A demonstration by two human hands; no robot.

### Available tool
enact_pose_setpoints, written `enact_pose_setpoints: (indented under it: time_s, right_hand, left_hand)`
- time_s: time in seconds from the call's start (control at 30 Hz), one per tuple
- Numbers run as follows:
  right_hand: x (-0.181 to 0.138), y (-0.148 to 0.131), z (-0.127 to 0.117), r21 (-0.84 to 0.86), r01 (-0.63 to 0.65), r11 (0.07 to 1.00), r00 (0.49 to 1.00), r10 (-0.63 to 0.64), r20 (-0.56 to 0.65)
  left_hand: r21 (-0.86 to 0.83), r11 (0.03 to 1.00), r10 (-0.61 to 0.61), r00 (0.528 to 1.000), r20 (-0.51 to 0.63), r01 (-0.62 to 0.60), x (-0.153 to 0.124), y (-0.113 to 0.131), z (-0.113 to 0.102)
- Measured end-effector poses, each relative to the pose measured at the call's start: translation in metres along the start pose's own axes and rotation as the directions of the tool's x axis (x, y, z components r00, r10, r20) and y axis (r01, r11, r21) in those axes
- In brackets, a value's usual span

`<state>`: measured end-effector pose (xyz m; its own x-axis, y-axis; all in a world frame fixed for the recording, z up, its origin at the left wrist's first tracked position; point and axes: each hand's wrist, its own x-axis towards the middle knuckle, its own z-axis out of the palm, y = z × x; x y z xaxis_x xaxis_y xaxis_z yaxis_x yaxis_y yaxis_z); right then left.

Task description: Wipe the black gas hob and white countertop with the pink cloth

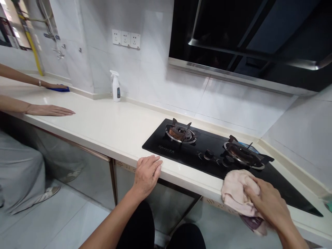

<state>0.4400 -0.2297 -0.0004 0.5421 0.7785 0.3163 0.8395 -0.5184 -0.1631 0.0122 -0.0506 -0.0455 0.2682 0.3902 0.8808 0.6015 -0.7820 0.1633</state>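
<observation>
My left hand (147, 174) rests on the front edge of the cream countertop (114, 126), just short of the stove's left corner. Its fingers lie over the top and hold nothing. In my right hand (272, 199) is a pale pink cleaning cloth (238, 188), bunched up at the counter's front edge by the black gas stove (186, 157). A dark purple part of the cloth hangs below the edge. Two burners stand on the stove, a left burner (181, 133) and a right burner (243, 154), with control knobs (208, 154) between them.
A white spray bottle (116, 86) stands against the wall below the sockets (126, 38). Low over the stove hangs a black range hood (233, 41). At left, another person's hand (49, 110) lies flat on the counter; their other hand presses a blue cloth (59, 88).
</observation>
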Motion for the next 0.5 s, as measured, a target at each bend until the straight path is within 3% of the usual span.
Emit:
enact_pose_setpoints:
  time_s: [0.17, 0.5]
  right_hand:
    - [0.001, -0.039, 0.004, 0.004, 0.106, 0.994, 0.994, -0.106, -0.007]
    - [-0.011, -0.17, 0.002, 0.078, 0.407, 0.91, 0.913, -0.407, -0.021]
  left_hand:
    - [0.017, 1.0, 0.009, 1.0, -0.012, -0.008, 0.001, 0.0, 0.001]
    - [0.021, 1.0, 0.024, 1.0, -0.005, -0.024, 0.001, 0.001, 0.001]
